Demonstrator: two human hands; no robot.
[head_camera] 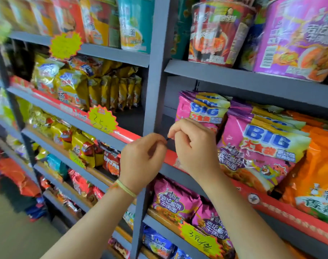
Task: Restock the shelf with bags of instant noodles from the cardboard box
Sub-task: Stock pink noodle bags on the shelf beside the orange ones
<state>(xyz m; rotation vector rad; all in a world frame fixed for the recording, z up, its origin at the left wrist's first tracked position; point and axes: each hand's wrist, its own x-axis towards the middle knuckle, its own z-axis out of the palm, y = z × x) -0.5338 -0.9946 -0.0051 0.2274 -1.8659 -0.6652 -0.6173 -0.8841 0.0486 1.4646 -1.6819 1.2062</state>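
Shelf (pixel 249 76) grey, stocked so labels face out. Pink noodle bags (pixel 260 144) upright, far right, gap left of them. Cardboard box out of view. Left hand (pixel 142 161), right hand (pixel 193 144) meet, pinching tiny dark object (pixel 167 139); neither carries stock.

I count two hands, the left hand (pixel 143 157) and the right hand (pixel 192 144). Three starburst price tags (pixel 103 117) show. Bags are too many to count.

Glossy plastic noodle bags (pixel 256 146) sit on matt grey painted metal shelf (pixel 234 73).
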